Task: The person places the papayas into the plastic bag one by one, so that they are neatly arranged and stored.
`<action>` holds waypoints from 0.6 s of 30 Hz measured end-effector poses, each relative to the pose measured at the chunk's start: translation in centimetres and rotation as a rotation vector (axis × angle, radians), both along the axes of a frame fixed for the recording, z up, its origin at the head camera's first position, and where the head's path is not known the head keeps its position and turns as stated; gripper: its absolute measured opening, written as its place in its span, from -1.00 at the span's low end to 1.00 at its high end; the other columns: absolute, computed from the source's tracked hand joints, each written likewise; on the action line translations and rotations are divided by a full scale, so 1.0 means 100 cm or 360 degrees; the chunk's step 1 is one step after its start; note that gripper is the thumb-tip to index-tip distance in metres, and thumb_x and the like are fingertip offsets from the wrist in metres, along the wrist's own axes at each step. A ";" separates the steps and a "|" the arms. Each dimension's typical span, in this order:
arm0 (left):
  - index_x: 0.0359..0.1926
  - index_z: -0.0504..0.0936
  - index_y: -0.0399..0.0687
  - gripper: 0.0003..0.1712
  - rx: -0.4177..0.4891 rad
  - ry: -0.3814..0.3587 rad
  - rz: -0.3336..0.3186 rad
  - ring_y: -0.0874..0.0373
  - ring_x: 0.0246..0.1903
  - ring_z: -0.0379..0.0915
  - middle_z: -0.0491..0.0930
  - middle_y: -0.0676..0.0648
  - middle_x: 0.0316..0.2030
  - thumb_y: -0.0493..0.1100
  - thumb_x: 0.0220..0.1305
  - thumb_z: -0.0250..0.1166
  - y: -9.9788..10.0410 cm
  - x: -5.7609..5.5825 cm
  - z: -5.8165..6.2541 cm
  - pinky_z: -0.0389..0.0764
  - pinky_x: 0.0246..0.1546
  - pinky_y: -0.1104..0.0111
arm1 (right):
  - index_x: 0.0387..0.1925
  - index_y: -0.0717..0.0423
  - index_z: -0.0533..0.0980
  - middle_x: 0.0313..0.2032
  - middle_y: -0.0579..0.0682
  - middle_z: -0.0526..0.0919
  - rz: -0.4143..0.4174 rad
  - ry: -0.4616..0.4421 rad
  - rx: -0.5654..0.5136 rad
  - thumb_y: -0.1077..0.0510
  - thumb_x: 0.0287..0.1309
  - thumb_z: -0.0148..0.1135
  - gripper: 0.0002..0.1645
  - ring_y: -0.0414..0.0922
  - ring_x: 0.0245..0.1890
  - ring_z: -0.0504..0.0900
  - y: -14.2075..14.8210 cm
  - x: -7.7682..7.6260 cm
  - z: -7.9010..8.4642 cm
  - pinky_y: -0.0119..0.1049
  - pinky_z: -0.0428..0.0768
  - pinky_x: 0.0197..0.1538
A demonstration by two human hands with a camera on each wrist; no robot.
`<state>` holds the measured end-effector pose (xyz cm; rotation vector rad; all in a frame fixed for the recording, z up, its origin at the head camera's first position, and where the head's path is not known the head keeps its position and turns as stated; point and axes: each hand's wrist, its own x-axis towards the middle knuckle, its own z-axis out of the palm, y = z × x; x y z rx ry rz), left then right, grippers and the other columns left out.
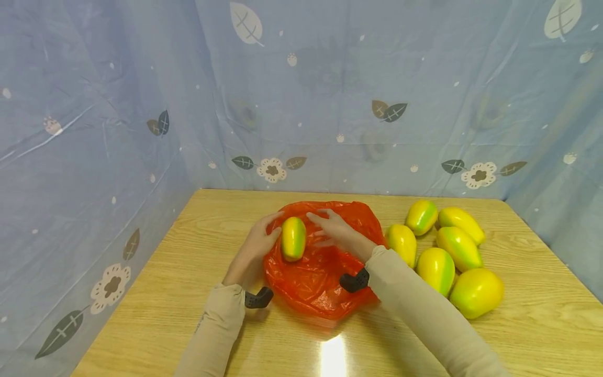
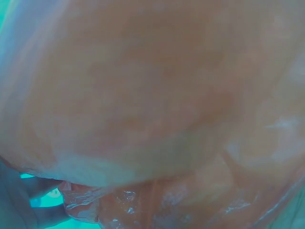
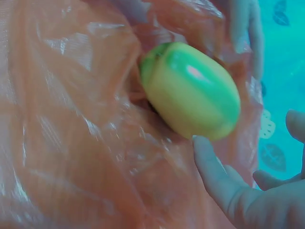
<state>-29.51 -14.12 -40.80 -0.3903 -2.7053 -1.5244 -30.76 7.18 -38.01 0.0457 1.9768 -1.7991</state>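
A red plastic bag [image 1: 311, 283] lies spread on the table. On it rests an oblong yellow fruit [image 1: 293, 239] with a green streak, shaped like a mango or papaya. My left hand [image 1: 259, 235] is at the bag's left edge, thumb beside the fruit and fingers stretched along the far rim. Blurred bag film fills most of the left wrist view, with a few fingers [image 2: 28, 200] showing at its lower left. My right hand [image 1: 336, 230] is over the bag, fingers spread, holding nothing. From the right wrist, one fingertip [image 3: 200, 143] overlaps the fruit's lower edge.
Several similar yellow-green fruits [image 1: 458, 248] lie in a group on the wooden table [image 1: 165, 309], right of the bag; my right forearm passes close in front of them. A blue patterned curtain [image 1: 320, 94] hangs behind the table and along both sides.
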 end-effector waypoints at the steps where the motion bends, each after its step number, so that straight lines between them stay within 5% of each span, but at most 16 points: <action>1: 0.33 0.34 -0.18 -0.49 -0.0001 -0.0004 0.0005 -0.17 0.32 0.09 0.27 -0.26 0.31 -0.33 0.37 0.06 0.000 0.000 0.000 0.11 0.30 -0.03 | 0.43 0.13 -0.04 0.33 0.26 0.17 0.0002 -0.0002 -0.0016 -0.10 0.35 0.06 -0.18 0.25 0.21 0.33 0.003 -0.001 0.002 0.07 0.50 0.08; 18: 0.34 0.33 -0.16 -0.49 0.0025 -0.0054 0.0040 -0.14 0.33 0.09 0.27 -0.23 0.31 -0.30 0.39 0.06 0.002 0.002 0.002 0.12 0.30 -0.01 | 0.45 0.21 -0.07 0.31 0.40 0.16 0.0121 0.0134 -0.0136 -0.10 0.44 -0.14 -0.23 0.27 0.25 0.27 0.068 -0.007 0.032 0.09 0.42 0.16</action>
